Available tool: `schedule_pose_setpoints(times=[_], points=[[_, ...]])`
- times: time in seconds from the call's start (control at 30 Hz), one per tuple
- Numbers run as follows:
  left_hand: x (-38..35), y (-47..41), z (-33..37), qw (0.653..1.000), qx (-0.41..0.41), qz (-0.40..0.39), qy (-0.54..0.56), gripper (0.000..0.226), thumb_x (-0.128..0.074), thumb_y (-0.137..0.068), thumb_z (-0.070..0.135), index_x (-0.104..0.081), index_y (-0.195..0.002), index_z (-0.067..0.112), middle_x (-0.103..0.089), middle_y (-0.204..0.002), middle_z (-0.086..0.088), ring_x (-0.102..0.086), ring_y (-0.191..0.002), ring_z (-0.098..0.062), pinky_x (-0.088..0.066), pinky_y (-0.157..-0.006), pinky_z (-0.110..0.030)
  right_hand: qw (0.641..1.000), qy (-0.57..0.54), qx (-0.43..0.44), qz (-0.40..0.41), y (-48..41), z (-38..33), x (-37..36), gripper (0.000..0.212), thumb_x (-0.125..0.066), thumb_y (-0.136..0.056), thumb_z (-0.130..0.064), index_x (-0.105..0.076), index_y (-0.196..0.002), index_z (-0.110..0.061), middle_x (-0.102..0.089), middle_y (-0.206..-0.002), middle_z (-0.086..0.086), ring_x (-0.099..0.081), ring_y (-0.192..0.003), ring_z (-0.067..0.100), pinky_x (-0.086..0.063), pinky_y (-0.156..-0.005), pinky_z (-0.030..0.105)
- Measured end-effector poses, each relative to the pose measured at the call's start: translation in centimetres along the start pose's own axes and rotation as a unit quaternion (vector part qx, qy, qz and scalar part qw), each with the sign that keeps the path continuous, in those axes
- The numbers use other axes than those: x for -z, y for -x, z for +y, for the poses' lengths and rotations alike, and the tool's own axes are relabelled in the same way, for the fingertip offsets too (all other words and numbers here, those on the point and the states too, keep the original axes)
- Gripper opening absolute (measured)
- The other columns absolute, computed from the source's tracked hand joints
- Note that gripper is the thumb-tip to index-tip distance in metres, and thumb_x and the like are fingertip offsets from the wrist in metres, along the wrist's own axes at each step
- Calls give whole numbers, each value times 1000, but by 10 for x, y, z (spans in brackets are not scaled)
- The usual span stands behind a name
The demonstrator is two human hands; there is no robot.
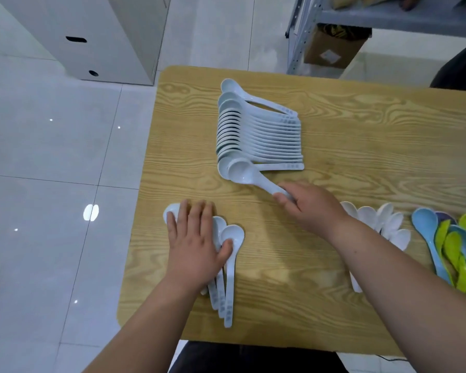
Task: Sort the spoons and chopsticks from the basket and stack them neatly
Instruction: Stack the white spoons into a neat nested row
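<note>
The right hand (311, 208) holds a spoon (242, 172) by its handle. It slants, bowl far and left, touching the near end of the row (256, 130) on the table (361, 130). The left hand (197, 243) lies flat on loose spoons (230, 265), handles pointing back.

Left hand (197, 238) covers most of the near spoons (230, 265), count unclear; right hand (310, 208) hides the handle end of the spoon (242, 172) it grips. Right forearm (388, 265) blocks part of the white spoons (388, 222), and the coloured spoons (447, 246) are cut by the right edge. Handle print on the stack (261, 135) is too small to read.
</note>
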State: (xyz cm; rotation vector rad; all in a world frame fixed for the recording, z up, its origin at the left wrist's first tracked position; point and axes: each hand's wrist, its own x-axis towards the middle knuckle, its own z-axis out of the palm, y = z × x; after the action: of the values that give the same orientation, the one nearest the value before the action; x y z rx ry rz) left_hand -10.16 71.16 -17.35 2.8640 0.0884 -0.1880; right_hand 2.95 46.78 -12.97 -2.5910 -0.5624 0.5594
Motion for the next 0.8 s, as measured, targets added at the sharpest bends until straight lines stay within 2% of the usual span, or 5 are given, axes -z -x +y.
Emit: schedule_pose_setpoints(times=[0.13,0.2,0.4,0.6,0.8], points=[[11,-4,7,999,26,19,34,86,-44,-87,68,-40,-149,9,-40,-152,-10,-22,-149,-37,-6,-121,-57,993,99,57,3,-12,6,-4,55,-27,-96,-57,-60,-125,-22,-66,-108,-3,-63,-94,25,-49,-69,38],[24,-20,10,993,33,40,107,86,-49,-87,66,-40,-148,6,-42,-147,-13,-33,-143,-34,-22,-120,-54,989,118,84,32,-17,9,-8,53,-33,-98,-53,-57,-133,-21,-68,-118,0,-66,-101,28,-51,-69,38],[42,-92,16,968,53,-2,244,86,-80,-80,35,-33,-149,13,-38,-143,-9,-52,-123,-25,-49,-101,-39,950,171,194,174,-28,23,-21,42,-44,-98,-41,-67,-113,-8,-69,-85,9,-66,-70,31,-49,-48,34],[32,-110,14,969,67,50,231,38,-75,-84,28,-51,-110,14,-49,-108,3,-54,-92,-16,-49,-76,-31,932,184,193,245,-36,30,-35,28,-55,-99,-34,-69,-104,-10,-62,-99,12,-60,-89,34,-48,-74,43],[26,-115,11,974,55,80,204,32,-75,-82,24,-51,-98,9,-51,-97,-4,-49,-88,-22,-45,-75,-35,949,128,184,220,-44,28,-45,24,-59,-98,-31,-63,-115,-15,-55,-135,18,-43,-138,39,-40,-107,56]])
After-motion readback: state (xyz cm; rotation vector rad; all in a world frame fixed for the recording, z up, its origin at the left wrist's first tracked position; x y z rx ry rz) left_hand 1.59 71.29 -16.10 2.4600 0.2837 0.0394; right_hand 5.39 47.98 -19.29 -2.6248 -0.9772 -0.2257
